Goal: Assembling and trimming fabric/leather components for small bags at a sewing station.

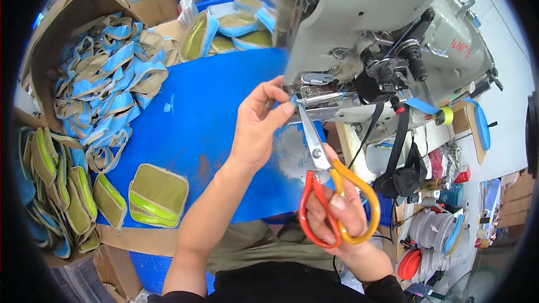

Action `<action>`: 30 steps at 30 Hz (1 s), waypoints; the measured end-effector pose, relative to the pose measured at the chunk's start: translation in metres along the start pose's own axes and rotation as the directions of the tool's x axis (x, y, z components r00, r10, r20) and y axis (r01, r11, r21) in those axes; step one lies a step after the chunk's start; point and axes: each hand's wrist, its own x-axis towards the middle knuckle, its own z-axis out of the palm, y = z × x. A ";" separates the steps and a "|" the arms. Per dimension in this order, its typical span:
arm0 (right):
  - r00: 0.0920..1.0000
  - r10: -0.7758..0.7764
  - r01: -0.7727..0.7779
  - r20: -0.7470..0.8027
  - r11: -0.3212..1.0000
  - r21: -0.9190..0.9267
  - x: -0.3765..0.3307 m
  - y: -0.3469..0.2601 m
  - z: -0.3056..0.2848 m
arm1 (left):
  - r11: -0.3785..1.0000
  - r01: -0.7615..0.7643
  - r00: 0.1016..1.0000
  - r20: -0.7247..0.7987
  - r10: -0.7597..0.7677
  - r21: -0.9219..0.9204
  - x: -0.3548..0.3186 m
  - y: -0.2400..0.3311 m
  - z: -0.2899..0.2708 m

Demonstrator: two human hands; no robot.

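At the sewing machine's (359, 0) working end, my left hand (255, 129) pinches a small end of blue tape (293, 99) between thumb and fingers. My right hand (351, 224) grips a pair of scissors (318, 154) by its loops, one red and one orange. The narrow blades point up and away from me, their tips right beside the blue tape end and my left fingertips. Whether the tips touch the tape I cannot tell. A blue work surface (213, 95) lies under my left hand.
Far left, a cardboard box (42, 58) overflows with blue-and-beige strips (112, 73). Olive pouches with lime edging (160, 193) lie at the near left, several more stacked beside them. Blue-edged pouches (236, 24) sit behind. Tape rolls (432, 230) fill the right side.
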 end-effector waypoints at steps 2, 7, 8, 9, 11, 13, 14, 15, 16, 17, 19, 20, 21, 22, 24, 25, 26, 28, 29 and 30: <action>0.996 -0.083 0.080 -0.019 0.987 -0.138 0.004 0.016 0.010 | 0.996 -0.003 0.999 0.039 0.007 -0.088 -0.001 -0.002 0.000; 0.981 -0.191 0.188 -0.013 0.973 -0.133 0.010 0.035 0.021 | 0.994 0.008 1.000 -0.017 -0.010 -0.113 -0.001 -0.006 0.003; 0.984 -0.178 0.177 -0.001 0.979 -0.096 0.011 0.035 0.019 | 0.993 0.032 0.999 -0.012 -0.033 -0.113 -0.001 -0.007 0.004; 0.987 -0.158 0.157 -0.004 0.981 -0.112 0.011 0.035 0.016 | 0.992 0.028 0.999 -0.012 -0.029 -0.119 -0.001 -0.007 0.004; 0.981 -0.195 0.193 0.007 0.968 -0.162 0.002 0.038 0.013 | 0.992 0.017 1.000 -0.008 -0.018 -0.124 0.000 -0.008 0.005; 0.985 -0.159 0.171 0.073 0.962 -0.212 -0.009 0.041 0.006 | 0.992 -0.041 0.999 -0.011 0.040 -0.116 -0.001 -0.010 0.007; 0.981 -0.186 0.192 0.045 0.963 -0.190 -0.015 0.044 0.001 | 0.992 -0.040 0.999 -0.012 0.039 -0.119 -0.001 -0.011 0.007; 0.981 -0.190 0.195 0.045 0.945 -0.264 -0.020 0.048 -0.005 | 0.994 -0.035 0.999 -0.019 0.034 -0.105 -0.001 -0.012 0.007; 0.976 -0.199 0.217 0.087 0.922 -0.320 -0.022 0.052 -0.013 | 0.995 -0.041 0.998 -0.053 0.037 -0.091 -0.002 -0.013 0.007; 0.981 -0.189 0.191 0.043 0.915 -0.356 -0.025 0.057 -0.021 | 0.995 -0.033 0.999 -0.033 0.031 -0.090 -0.002 -0.014 0.008; 0.984 -0.165 0.121 -0.068 0.894 -0.431 -0.029 0.063 -0.039 | 0.994 -0.086 0.991 -0.105 0.078 -0.074 -0.002 -0.017 0.011; 0.987 -0.110 0.038 -0.115 0.866 -0.499 -0.030 0.065 -0.050 | 0.995 -0.072 0.994 -0.092 0.066 -0.068 -0.001 -0.018 0.012; 0.983 -0.107 -0.001 -0.147 0.805 -0.593 -0.028 0.068 -0.062 | 0.993 -0.092 0.991 -0.101 0.084 -0.077 0.000 -0.019 0.016; 0.978 -0.142 0.002 -0.155 0.745 -0.667 -0.022 0.071 -0.075 | 0.992 -0.106 0.983 -0.157 0.094 -0.068 0.001 -0.019 0.017; 0.987 -0.146 0.000 -0.074 0.449 -0.894 -0.011 0.077 -0.099 | 0.992 -0.109 0.973 -0.197 0.121 0.068 0.002 -0.018 0.021; 0.985 -0.132 -0.041 -0.114 0.460 -0.887 -0.005 0.083 -0.109 | 0.978 -0.162 0.960 -0.208 0.187 0.131 -0.002 -0.016 0.022; 0.979 -0.149 -0.066 -0.142 0.425 -0.903 0.004 0.090 -0.118 | 0.964 -0.164 0.958 -0.200 0.207 0.211 -0.006 -0.013 0.019; 0.966 -0.191 -0.139 -0.174 0.182 -0.973 0.017 0.096 -0.132 | 0.975 -0.042 0.978 -0.189 0.085 0.219 -0.034 -0.009 0.009; 0.975 -0.181 -0.118 -0.132 0.088 -0.989 0.019 0.095 -0.138 | 0.906 -0.103 0.978 -0.124 0.168 0.411 -0.056 -0.005 -0.002; 0.973 -0.193 -0.118 -0.126 0.052 -0.992 0.022 0.096 -0.141 | 0.865 -0.179 0.972 -0.053 0.229 0.468 -0.079 -0.001 -0.016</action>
